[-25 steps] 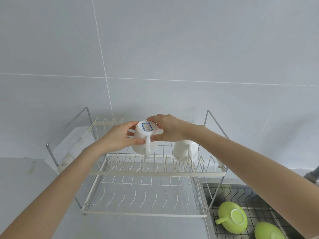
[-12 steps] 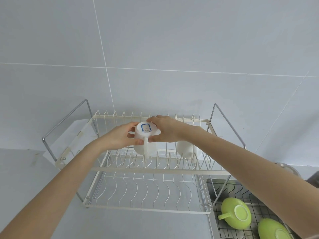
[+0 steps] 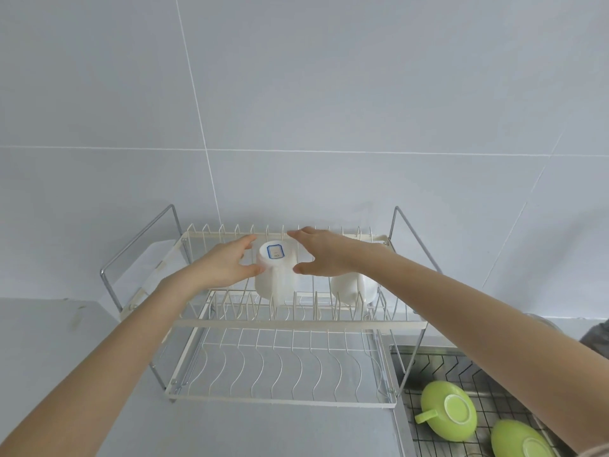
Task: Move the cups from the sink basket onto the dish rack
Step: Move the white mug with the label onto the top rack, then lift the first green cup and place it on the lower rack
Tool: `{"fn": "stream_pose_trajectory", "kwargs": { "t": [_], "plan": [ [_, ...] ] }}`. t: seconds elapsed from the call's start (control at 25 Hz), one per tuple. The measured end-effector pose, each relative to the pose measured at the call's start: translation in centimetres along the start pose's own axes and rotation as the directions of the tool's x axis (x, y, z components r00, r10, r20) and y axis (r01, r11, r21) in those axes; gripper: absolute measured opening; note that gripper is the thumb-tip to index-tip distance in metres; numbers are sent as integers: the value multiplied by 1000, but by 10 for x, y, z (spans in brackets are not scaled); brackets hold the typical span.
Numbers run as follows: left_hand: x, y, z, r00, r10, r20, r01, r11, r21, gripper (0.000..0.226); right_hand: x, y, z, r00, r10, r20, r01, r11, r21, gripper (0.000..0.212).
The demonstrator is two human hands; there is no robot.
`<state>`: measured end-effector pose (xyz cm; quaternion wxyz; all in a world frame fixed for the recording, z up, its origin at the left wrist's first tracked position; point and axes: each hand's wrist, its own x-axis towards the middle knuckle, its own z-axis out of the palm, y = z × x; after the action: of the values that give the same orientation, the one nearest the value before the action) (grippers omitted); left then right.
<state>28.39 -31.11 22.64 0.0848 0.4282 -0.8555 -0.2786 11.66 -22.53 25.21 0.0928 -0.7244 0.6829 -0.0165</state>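
A white cup [image 3: 275, 275] stands upside down on the upper tier of the white wire dish rack [image 3: 296, 324], a blue-framed label on its base. My left hand [image 3: 224, 265] and my right hand [image 3: 326, 255] flank it with spread, relaxed fingers; the thumbs lie at its sides, barely touching or just off it. A second white cup [image 3: 352, 288] sits inverted to the right, partly hidden by my right wrist. Two green cups [image 3: 451, 412] [image 3: 520, 440] lie upside down in the sink basket [image 3: 461, 367] at the lower right.
The rack's lower tier [image 3: 280, 367] holds nothing. Chrome handles [image 3: 138, 245] rise at both ends of the rack. Grey counter [image 3: 49, 341] lies to the left, and a tiled wall stands close behind. A dark object [image 3: 596, 338] sits at the right edge.
The white cup has come down onto the upper tier. Both hands have loosened from gripping it and their fingers have spread apart at its sides.
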Motion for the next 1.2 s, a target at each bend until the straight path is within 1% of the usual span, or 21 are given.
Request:
{"fn": "stream_pose_trajectory", "kwargs": {
  "t": [0.12, 0.2, 0.28, 0.4, 0.52, 0.68, 0.84, 0.96, 1.12, 1.2],
  "plan": [
    [-21, 24, -12, 996, 46, -81, -29, 980, 195, 59, -25, 2, -15, 999, -3, -34, 2, 1000, -27, 66],
    [-37, 48, -16, 989, 66, -134, -20, 949, 316, 58, -45, 6, -22, 998, -2, -57, -1, 999, -52, 67],
    [-54, 73, -14, 978, 88, -191, 2, 903, 431, 57, -68, 11, -27, 996, 1, -93, -8, 997, -73, 68],
    [-78, 106, -1, 947, 185, -264, 1, 818, 575, 55, -107, 22, -28, 987, 13, -157, -27, 996, -85, 68],
    [-97, 131, 22, 918, 252, -306, -36, 823, 567, 55, -146, 37, -20, 978, 31, -204, -50, 995, -86, 68],
    [-110, 167, 59, 895, 326, -306, -120, 835, 538, 53, -199, 66, -8, 971, 94, -220, -108, 993, -55, 69],
    [-108, 207, 90, 882, 382, -274, -196, 828, 525, 50, -245, 100, -3, 965, 175, -197, -185, 982, -32, 70],
    [-105, 240, 114, 872, 420, -251, -254, 827, 501, 53, -275, 130, 0, 956, 228, -185, -234, 972, -8, 70],
    [-97, 275, 150, 875, 436, -208, -291, 819, 495, 56, -308, 170, 9, 947, 282, -156, -285, 959, 2, 70],
    [-93, 287, 173, 889, 424, -172, -294, 817, 496, 57, -321, 189, 16, 945, 297, -136, -298, 954, 8, 70]
  ]
}}
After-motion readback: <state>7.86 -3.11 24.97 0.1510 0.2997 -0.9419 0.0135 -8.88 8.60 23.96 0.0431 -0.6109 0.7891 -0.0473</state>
